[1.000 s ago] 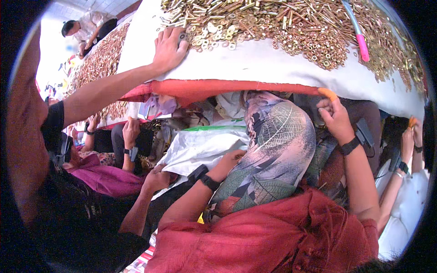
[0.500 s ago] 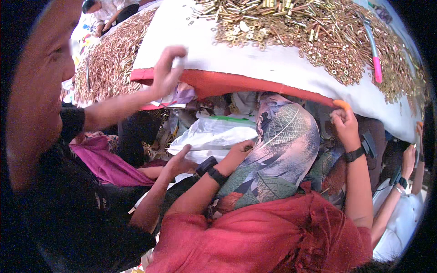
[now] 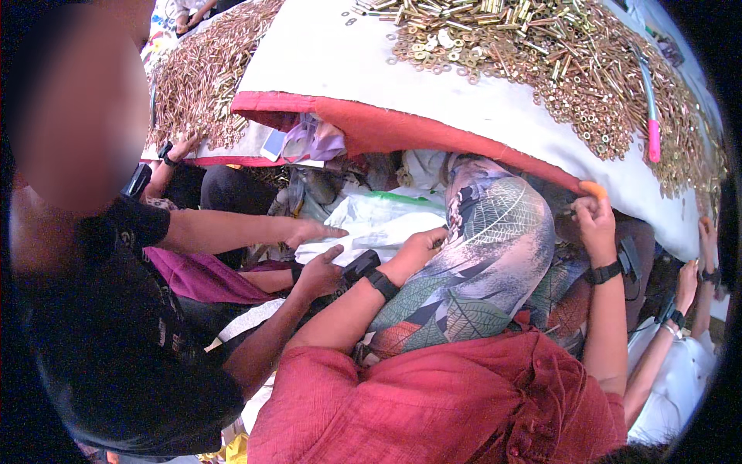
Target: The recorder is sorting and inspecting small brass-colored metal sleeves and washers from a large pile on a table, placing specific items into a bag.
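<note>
My right hand (image 3: 595, 220), an orange cover on one finger, is closed on the red edge (image 3: 464, 147) of the white table cover. Low beside patterned leaf-print cloth (image 3: 495, 240), my left hand (image 3: 421, 249) has curled fingers. Their tips are partly hidden against the cloth, so what they hold cannot be made out. Left of it lies a white plastic bag (image 3: 371, 220) with a green strip. A co-worker's hand (image 3: 317, 230) stretches a finger over that bag. The same person's other hand (image 3: 321, 274) is close to my left wrist.
Small brass-coloured metal pins (image 3: 495, 23) and washers (image 3: 440, 50) are heaped on the white surface. A pink-and-blue handled tool (image 3: 651, 116) lies among them. Another person's hands (image 3: 688, 286) are at the right edge. A phone (image 3: 273, 145) rests by purple cloth (image 3: 317, 141).
The co-worker's raised hand has come down from the table edge to the white bag. My hands keep about the same places. The view has shifted slightly.
</note>
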### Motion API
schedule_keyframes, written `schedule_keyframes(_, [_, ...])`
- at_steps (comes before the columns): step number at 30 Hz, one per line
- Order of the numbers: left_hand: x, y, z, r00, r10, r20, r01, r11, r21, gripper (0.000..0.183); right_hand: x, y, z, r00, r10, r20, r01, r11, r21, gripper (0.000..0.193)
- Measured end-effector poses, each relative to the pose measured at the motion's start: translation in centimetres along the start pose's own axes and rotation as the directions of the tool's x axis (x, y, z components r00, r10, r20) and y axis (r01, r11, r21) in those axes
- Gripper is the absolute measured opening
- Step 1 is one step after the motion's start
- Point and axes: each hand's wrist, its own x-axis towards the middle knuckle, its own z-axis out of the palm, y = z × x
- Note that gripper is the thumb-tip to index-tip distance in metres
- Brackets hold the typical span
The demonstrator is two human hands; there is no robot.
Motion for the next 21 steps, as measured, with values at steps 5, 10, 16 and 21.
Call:
schedule_keyframes(5, [-0.3,-0.1,0.1,0.988,0.151,0.009,-0.15,0.972,0.179,0.027,0.0,0.3,-0.2,1.0,-0.004,0.016,0.004,1.0,0.002,0.038])
schedule_keyframes(10, [-0.7,1.2,-0.1,0.981,0.177,-0.082,-0.14,0.931,0.336,0.021,0.0,0.3,-0.2,0.999,-0.032,0.034,0.032,0.999,0.001,0.04])
schedule_keyframes(16, [-3.5,2.4,-2.3,0.931,0.235,-0.28,-0.077,0.874,0.48,0.019,-0.1,0.2,-0.3,1.0,0.0,0.023,0.001,1.0,-0.024,0.041])
schedule_keyframes(21, [-5.3,1.4,-6.5,0.842,0.203,-0.5,0.111,0.841,0.529,0.019,0.2,0.6,-0.3,0.999,-0.009,0.031,0.009,1.0,-0.01,0.041])
